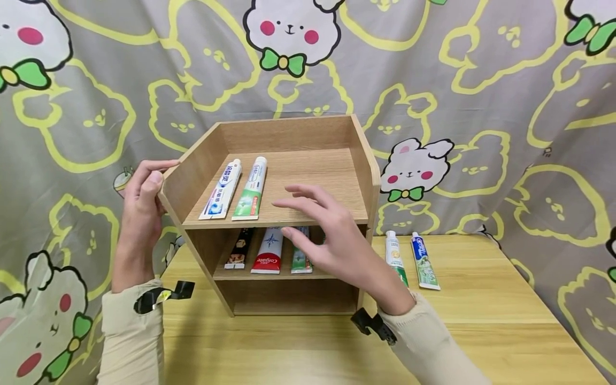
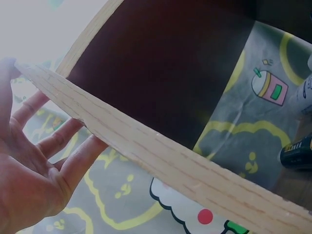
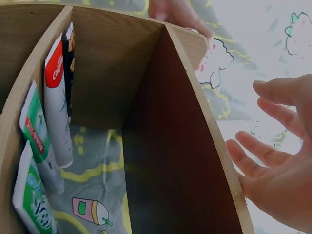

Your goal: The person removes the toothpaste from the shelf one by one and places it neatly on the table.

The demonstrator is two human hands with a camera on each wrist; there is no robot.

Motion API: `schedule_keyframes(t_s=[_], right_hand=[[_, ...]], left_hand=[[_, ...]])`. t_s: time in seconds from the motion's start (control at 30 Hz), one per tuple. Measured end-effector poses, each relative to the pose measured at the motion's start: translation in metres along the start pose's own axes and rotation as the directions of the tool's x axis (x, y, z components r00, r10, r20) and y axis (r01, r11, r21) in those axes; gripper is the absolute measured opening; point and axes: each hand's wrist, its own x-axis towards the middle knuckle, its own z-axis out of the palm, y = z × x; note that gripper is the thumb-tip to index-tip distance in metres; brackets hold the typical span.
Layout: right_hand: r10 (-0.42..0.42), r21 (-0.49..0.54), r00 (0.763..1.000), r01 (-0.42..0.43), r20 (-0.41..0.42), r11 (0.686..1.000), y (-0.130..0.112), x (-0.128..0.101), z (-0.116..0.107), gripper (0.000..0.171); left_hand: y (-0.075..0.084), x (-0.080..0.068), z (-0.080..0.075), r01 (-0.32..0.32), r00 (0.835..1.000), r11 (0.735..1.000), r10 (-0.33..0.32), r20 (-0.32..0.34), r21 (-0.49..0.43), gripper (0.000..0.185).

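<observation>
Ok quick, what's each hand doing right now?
Left hand: grips the wooden shelf at its left wall.
Right hand: open, holding nothing, hovering at the shelf front.

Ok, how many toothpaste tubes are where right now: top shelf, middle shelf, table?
Top shelf: 2 tubes, blue-white and green-white.
Middle shelf: 3 tubes, dark, red-white, green.
Table: 2 tubes.
Total: 7 tubes.
</observation>
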Motion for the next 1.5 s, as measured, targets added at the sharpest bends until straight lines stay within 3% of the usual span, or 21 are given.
schedule_keyframes(t_s=[0.13, 0.3, 0.5, 0.7, 0.97, 1.2, 1.37, 1.5], right_hand=[[0.03, -0.056, 0.999, -0.028, 0.04, 0.998, 0.0, 0.013, 0.005, 0.04], [0.142, -0.119, 0.985, -0.129, 0.101, 0.984, -0.001, 0.028, 0.011, 0.043], [0.262, -0.155, 0.954, -0.239, 0.147, 0.959, 0.0, 0.042, 0.02, 0.046], [0.361, -0.265, 0.91, -0.304, 0.202, 0.915, 0.004, 0.057, 0.03, 0.044], [0.447, -0.401, 0.865, -0.336, 0.226, 0.852, 0.001, 0.077, 0.047, 0.045], [0.504, -0.512, 0.836, -0.343, 0.216, 0.788, -0.004, 0.093, 0.058, 0.035], [0.54, -0.521, 0.809, -0.365, 0.232, 0.771, -0.004, 0.099, 0.058, 0.034], [0.548, -0.511, 0.798, -0.371, 0.253, 0.776, -0.003, 0.101, 0.058, 0.034]], left_hand=[[0.001, 0.001, 0.0, 0.004, 1.0, 1.0, -0.004, -0.003, -0.01, 0.033], [0.001, 0.001, 0.0, 0.012, 1.0, 1.0, -0.013, -0.014, -0.01, 0.033], [0.0, 0.0, 0.001, 0.014, 1.0, 1.0, -0.014, -0.019, -0.004, 0.033], [-0.001, 0.001, 0.003, 0.014, 1.0, 1.0, -0.014, 0.003, -0.004, 0.034], [0.0, 0.0, 0.002, 0.017, 1.0, 1.0, -0.017, -0.018, 0.001, 0.034], [0.0, 0.0, -0.002, 0.013, 1.0, 1.0, -0.013, -0.02, -0.009, 0.034], [0.001, 0.001, -0.001, 0.026, 1.0, 1.0, -0.026, -0.008, 0.0, 0.033], [0.0, 0.0, -0.001, 0.026, 1.0, 1.0, -0.026, -0.003, 0.005, 0.033]])
